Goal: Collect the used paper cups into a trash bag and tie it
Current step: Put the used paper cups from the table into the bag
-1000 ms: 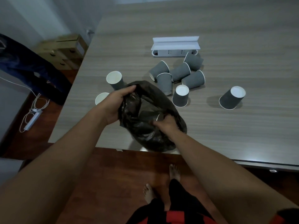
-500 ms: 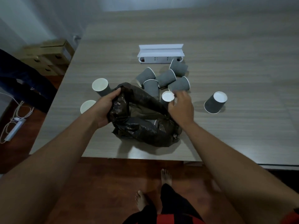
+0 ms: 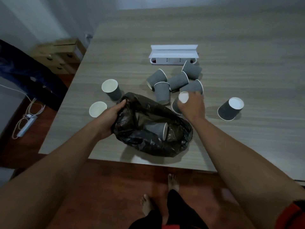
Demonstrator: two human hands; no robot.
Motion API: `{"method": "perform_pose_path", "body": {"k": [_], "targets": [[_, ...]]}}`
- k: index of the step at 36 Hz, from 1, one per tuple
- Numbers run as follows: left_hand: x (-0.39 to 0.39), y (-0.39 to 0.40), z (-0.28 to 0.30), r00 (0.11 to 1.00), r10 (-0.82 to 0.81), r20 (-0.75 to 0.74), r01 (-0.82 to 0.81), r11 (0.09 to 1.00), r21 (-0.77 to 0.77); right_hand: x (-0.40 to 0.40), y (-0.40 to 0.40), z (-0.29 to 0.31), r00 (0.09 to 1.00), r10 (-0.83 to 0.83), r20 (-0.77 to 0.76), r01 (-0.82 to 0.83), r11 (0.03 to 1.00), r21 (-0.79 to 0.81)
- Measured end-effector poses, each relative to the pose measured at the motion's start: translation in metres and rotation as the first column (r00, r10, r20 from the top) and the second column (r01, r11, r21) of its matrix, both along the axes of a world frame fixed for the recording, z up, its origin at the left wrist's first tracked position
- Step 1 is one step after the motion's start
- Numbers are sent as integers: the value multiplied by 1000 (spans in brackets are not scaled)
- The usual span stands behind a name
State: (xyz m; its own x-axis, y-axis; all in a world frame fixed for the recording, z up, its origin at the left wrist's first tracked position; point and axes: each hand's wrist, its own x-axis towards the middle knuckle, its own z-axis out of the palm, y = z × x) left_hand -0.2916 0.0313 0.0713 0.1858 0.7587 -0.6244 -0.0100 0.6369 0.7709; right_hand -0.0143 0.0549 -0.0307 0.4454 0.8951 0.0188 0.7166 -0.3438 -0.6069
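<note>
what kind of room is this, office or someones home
Probably an office or meeting room, though that is a guess: a long wood-grain table with a white power socket box on it, and cardboard boxes stacked by the wall.

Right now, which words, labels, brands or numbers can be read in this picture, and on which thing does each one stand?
None can be read.
White power strip: only small dark marks, too blurred to read.
Paper cups: plain ribbed grey, no print visible.
Cardboard boxes: dark spots only, too dim to read.
</note>
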Motion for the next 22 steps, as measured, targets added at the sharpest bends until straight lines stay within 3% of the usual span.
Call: {"method": "perform_pose_path", "body": {"k": [3, 5, 8, 13, 17, 19, 22], "targets": [[-2, 3, -3, 1000, 19, -5, -19, 1000, 12, 3, -13, 22, 968, -160, -191, 199, 958, 205], [-3, 5, -2, 999, 36, -15, -36, 999, 12, -2, -26, 31, 911, -141, -389, 247, 940, 236], [-7, 9, 1, 998, 48, -28, -48, 999, 9, -31, -48, 36, 817, -5, -577, 101, 986, 134], [-9, 12, 6, 998, 32, -58, -31, 999, 15, -89, -63, 24, 750, 118, -651, -187, 982, -38], [-11, 10, 5, 996, -29, -87, 30, 999, 12, -120, -56, 12, 763, 249, -596, -363, 929, -77], [-14, 8, 4, 994, -40, -103, 43, 999, 20, -124, -54, 10, 799, 379, -467, -438, 898, -22], [-23, 9, 1, 991, -18, -131, 24, 999, 42, -109, -57, 3, 927, 318, -197, -306, 948, 90]]}}
